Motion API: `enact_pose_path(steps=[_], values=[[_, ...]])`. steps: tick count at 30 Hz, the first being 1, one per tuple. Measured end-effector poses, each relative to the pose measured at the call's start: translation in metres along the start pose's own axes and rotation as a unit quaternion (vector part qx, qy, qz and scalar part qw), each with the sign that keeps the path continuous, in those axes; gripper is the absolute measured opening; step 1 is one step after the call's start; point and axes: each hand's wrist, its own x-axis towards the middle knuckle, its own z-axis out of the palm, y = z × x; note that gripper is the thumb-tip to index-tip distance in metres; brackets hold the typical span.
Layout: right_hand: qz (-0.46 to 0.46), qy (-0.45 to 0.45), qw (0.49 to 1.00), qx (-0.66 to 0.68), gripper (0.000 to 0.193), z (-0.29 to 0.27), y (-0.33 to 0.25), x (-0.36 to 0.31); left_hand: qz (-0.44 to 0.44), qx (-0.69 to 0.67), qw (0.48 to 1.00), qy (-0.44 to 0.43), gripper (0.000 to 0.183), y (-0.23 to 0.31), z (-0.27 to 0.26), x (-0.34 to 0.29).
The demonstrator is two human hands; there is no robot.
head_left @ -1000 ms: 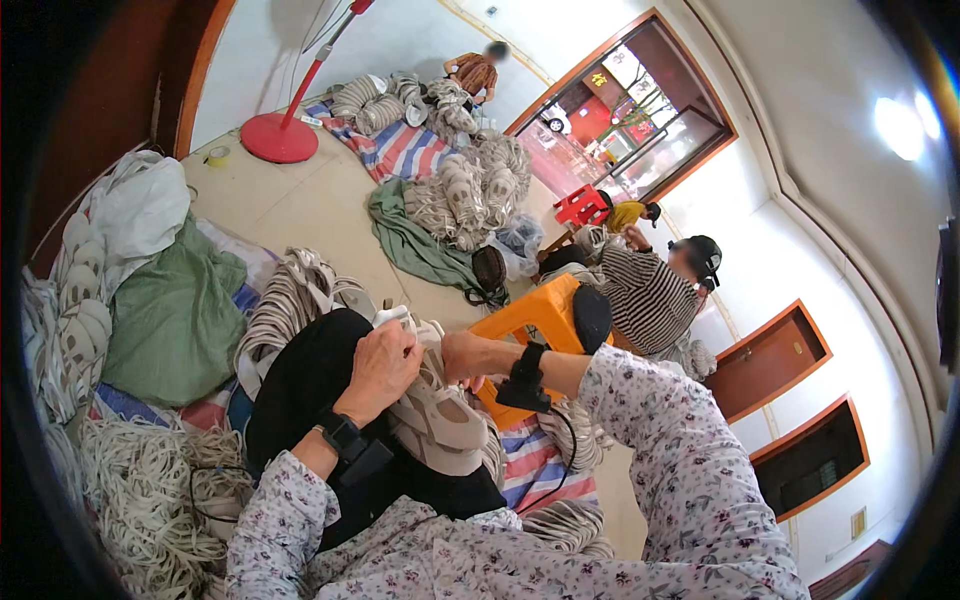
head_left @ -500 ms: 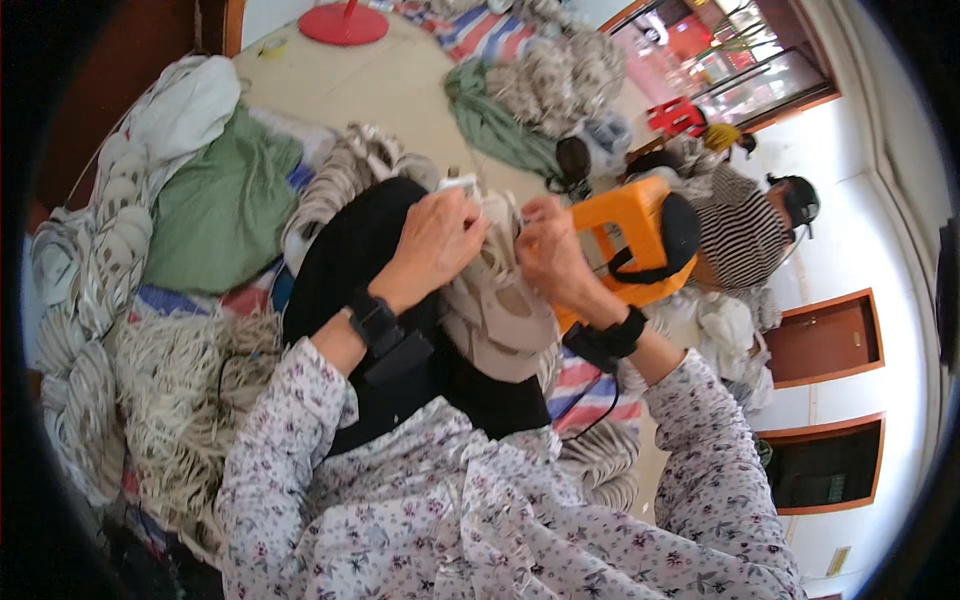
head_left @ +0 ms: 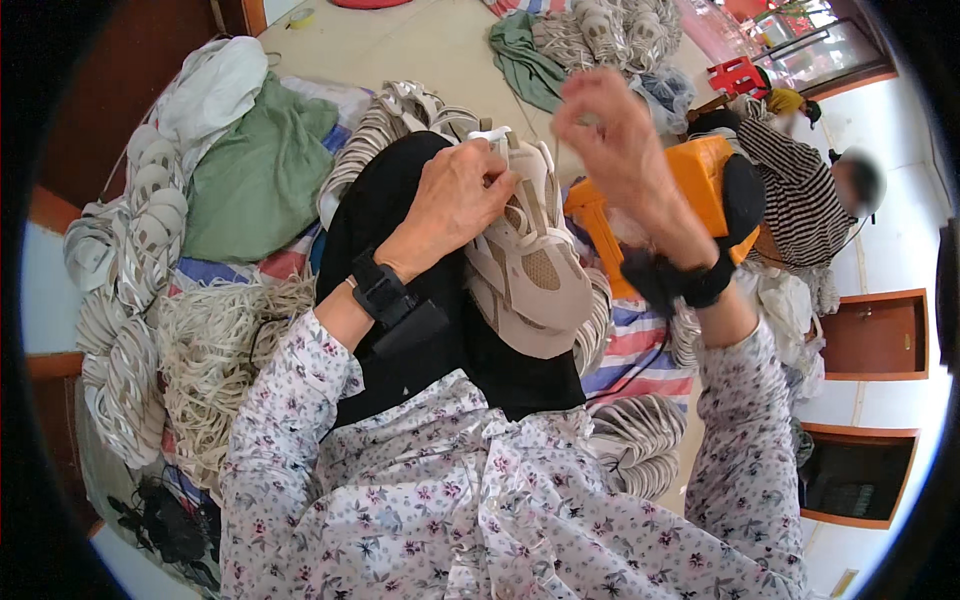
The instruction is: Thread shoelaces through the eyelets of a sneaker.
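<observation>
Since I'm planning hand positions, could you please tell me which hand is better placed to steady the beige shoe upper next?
Probably the left hand: it grips the beige shoe upper near its opening, while the right hand is up and apart from it.

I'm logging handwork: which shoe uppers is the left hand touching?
The shoe uppers on the black trousers, with the left hand at their far end; the other stacks lie untouched around the legs.

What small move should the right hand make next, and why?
Probably lower the right hand to the beige shoe upper: that hand is raised and apart from it, while only the left hand grasps the upper, at its far end.
</observation>
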Motion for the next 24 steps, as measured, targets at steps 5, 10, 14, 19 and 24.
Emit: enact_pose_path(steps=[5, 10, 14, 19, 24], values=[[-0.108, 0.049, 0.992, 0.036, 0.011, -0.041, -0.036, 0.074, 0.006, -0.068, 0.998, -0.014, 0.015, 0.002, -0.006, 0.006], [0.032, -0.017, 0.995, 0.096, 0.013, -0.034, -0.041, 0.062, -0.136, -0.256, 0.956, -0.055, 0.028, 0.024, -0.030, 0.011], [0.133, -0.029, 0.940, 0.314, 0.014, -0.041, -0.026, 0.043, -0.170, -0.277, 0.941, -0.095, 0.026, 0.050, -0.054, 0.030], [0.148, -0.020, 0.908, 0.391, 0.014, -0.060, -0.024, 0.029, -0.179, -0.438, 0.878, -0.073, 0.026, 0.085, -0.079, 0.056], [0.149, 0.000, 0.909, 0.388, 0.013, -0.080, -0.031, 0.015, -0.076, -0.408, 0.908, -0.054, 0.025, 0.124, -0.112, 0.104]])
